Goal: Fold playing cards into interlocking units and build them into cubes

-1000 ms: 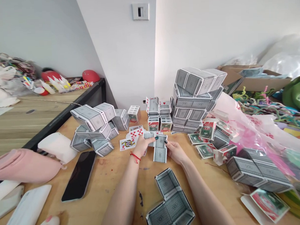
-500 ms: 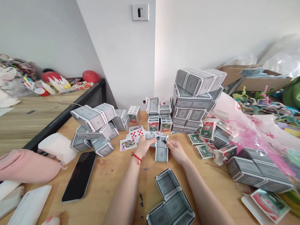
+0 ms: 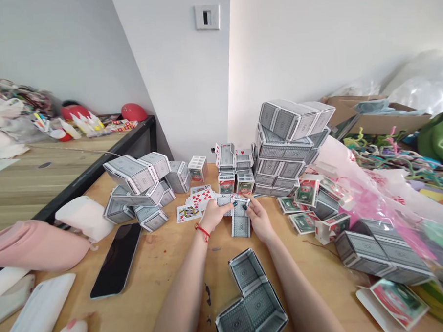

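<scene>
At frame centre, the left hand (image 3: 213, 214) and right hand (image 3: 259, 219) pinch a grey-backed folded playing-card strip (image 3: 240, 225), seemingly two cards interlocked, over the light wooden table (image 3: 163, 266). Uneven squeezing could spring the folds apart.

Home craft room, wooden table (image 3: 163, 266), piled card boxes (image 3: 287, 148), pipe cleaners (image 3: 386, 159)

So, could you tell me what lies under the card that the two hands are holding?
Both the left hand and right hand hold a grey-backed card over the wooden table. Face-up cards fan out from beneath the left hand; whatever lies directly under the card is covered.
</scene>
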A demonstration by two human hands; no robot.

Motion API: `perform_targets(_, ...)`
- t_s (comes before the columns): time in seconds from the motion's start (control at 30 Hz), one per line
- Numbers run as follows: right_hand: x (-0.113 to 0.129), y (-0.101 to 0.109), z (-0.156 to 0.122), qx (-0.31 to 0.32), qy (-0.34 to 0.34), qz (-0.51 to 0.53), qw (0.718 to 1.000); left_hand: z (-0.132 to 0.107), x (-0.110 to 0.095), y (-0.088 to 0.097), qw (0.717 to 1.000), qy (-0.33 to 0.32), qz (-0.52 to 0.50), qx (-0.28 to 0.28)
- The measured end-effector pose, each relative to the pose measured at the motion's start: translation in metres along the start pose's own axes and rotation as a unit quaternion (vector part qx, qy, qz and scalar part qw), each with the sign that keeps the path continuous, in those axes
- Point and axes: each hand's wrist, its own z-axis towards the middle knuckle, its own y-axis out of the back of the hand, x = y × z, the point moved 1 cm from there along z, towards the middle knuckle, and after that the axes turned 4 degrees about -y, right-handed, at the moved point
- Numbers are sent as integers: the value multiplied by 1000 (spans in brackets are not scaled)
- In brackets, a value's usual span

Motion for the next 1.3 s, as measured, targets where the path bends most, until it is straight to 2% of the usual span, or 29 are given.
perform_targets(0.13,-4,4,3,1,4,-22,1000,0,1,1,1000,-8,27,-5)
perform_targets(0.2,-6,6,3,2,2,-27,1000,-1,0,2,998,-23,57,-30)
perform_targets(0.33,-8,7,4,5,-11,-20,1000,-3,-5,2,986,-95,102,-90)
perform_targets(0.5,-9,6,5,12,-25,-14,1000,-4,-7,2,972,-145,156,-98)
perform_targets(0.63,-7,4,5,26,-24,-21,999,-6,-7,2,945,-208,233,-100)
perform_targets(0.73,-7,4,5,31,-17,-28,999,-6,-5,1,925,-241,284,-79)
perform_targets(0.83,-7,6,5,35,-25,-34,999,-5,-1,1,920,-243,302,-64)
perform_targets(1.1,-13,5,6,57,-43,-58,996,0,8,5,926,-196,310,-84)
perform_targets(1.2,-15,5,5,35,-33,-92,995,1,8,6,916,-181,348,-87)
perform_targets(1.3,-17,4,4,12,-28,-120,992,0,5,4,893,-170,408,-85)
